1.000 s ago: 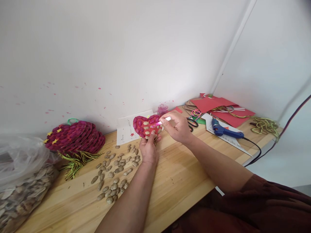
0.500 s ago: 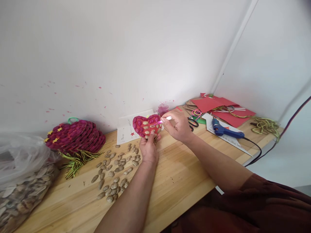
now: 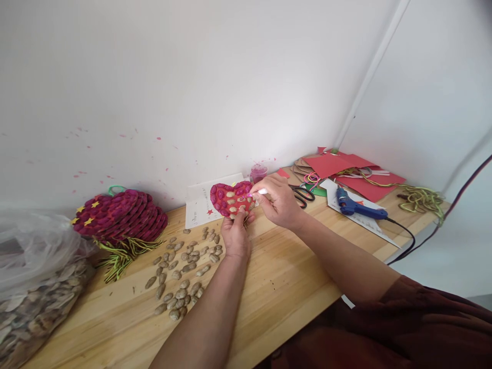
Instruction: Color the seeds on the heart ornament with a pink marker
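Above the desk (image 3: 284,287), the left hand (image 3: 236,233) grips the red heart (image 3: 233,199) at its lower end. The right hand (image 3: 280,201) pinches a white brush (image 3: 263,191), its pink tip at the heart's face (some shells (image 3: 230,195) there are pale). Loose peanuts (image 3: 181,293) lie beside the left forearm (image 3: 210,310).

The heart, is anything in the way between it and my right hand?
Only the white tool in your right hand, its pink tip at the face of the heart. Nothing else visible stands between them; the cup is behind, by the wall.
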A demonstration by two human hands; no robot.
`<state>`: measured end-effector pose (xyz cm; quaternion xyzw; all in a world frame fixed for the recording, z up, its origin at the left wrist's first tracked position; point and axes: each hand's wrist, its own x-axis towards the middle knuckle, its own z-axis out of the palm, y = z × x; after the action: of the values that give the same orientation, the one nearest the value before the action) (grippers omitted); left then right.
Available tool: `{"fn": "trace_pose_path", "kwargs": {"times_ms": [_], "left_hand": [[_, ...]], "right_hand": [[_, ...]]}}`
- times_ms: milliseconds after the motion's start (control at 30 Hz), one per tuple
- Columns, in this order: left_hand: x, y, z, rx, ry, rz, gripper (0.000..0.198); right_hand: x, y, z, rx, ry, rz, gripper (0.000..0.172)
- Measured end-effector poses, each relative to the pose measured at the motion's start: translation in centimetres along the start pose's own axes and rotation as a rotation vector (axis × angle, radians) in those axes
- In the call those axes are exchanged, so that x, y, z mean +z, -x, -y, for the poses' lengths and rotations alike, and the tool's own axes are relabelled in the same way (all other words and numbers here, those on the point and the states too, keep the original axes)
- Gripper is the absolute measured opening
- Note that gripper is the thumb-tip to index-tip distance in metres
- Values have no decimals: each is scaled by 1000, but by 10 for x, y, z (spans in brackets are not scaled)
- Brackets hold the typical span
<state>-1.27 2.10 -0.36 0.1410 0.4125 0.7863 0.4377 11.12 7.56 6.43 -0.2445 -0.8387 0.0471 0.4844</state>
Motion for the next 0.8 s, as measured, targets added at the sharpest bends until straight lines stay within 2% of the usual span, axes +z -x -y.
{"fn": "trace_pose_path", "kwargs": {"times_ms": [133,367,800], "left_hand": [[1,1,-1,-5,6,7,45],[3,3,-3,-15,18,-19,48],[0,2,1,19,-11,15,44]], "right_hand": [[1,1,4,-38,-5,36,20],[-1,-1,-1,-11,-8,-9,20],[1,0,-1,69,-39,-54,18]]}}
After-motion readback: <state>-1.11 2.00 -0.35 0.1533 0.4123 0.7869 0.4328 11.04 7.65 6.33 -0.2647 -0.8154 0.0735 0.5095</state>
